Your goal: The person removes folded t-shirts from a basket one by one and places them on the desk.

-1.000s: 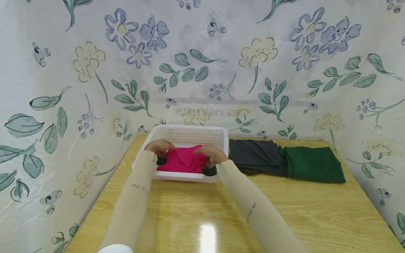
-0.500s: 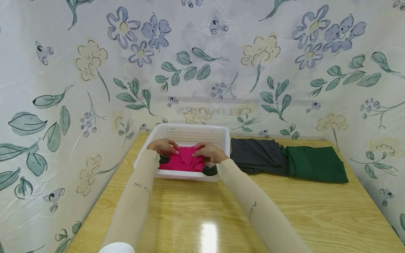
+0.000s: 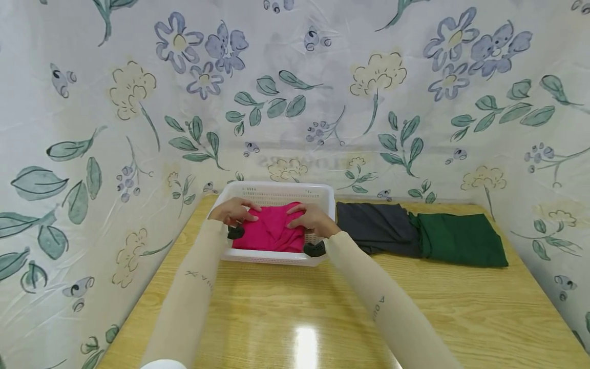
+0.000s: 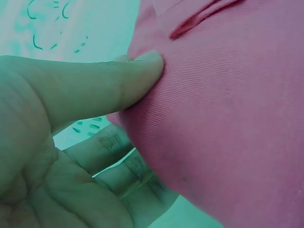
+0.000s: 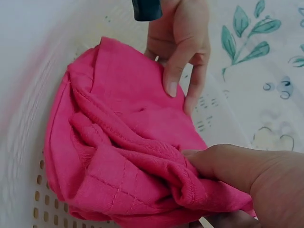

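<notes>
A bright pink folded garment (image 3: pixel 269 233) is in the white plastic basket (image 3: pixel 272 256) at the back of the table. My left hand (image 3: pixel 232 210) pinches its left edge, thumb on top and fingers beneath, as the left wrist view shows up close. At the opposite edge, my right hand (image 3: pixel 314 219) grips the cloth between thumb and fingers. Loose folds and stitched seams (image 5: pixel 118 183) show on the side nearest the right hand in the right wrist view. Its underside is hidden.
Right of the basket lies a folded dark grey cloth (image 3: pixel 375 228), with a folded dark green cloth (image 3: pixel 458 239) beside it. The wooden table (image 3: pixel 276 307) extends in front. A floral-printed sheet (image 3: pixel 322 118) hangs behind and at both sides.
My hands first came closer together over the pink garment, then moved apart to its left and right edges. The garment now looks wider and flatter. The grey and green cloths stay put.
</notes>
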Demonstrator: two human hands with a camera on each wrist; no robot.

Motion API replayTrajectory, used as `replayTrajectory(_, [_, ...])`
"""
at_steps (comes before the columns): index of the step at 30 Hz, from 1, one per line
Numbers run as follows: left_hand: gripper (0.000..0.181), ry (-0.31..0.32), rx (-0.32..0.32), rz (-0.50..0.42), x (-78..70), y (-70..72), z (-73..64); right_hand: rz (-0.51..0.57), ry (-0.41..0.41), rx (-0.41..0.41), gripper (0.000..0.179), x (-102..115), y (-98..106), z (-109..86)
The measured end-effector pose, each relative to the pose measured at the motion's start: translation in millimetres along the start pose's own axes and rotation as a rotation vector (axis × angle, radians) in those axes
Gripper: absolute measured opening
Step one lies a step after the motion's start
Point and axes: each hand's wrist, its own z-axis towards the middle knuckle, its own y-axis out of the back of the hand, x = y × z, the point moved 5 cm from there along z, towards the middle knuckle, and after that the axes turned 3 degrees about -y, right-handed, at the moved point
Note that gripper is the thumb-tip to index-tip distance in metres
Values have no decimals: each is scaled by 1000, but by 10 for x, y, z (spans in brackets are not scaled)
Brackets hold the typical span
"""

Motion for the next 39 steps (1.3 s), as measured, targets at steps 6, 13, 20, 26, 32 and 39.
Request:
replayTrajectory(6, [43,-30,-28,-73,-42,15,-39,-13,38,-2,38,75,57,-67])
replayTrajectory(13, [43,-63,-40,-137,-88,43,-78,-86,89,-10,39,155,132,-123])
replayTrajectory(20, [48,-59,-43,-208,-122,70,-109,-11,88,-5,40,207,206,-174])
replayTrajectory(26, [50,-94,-39,-216,-196,38,-142,56,68,23,42,204,260,-208])
replayTrajectory(32, [54,-145,-14,-212,-329,-29,-200,78,56,22,42,223,345,-249])
replayTrajectory(39, [58,-166,6,-272,-396,-36,-238,93,48,25,42,266,444,-303])
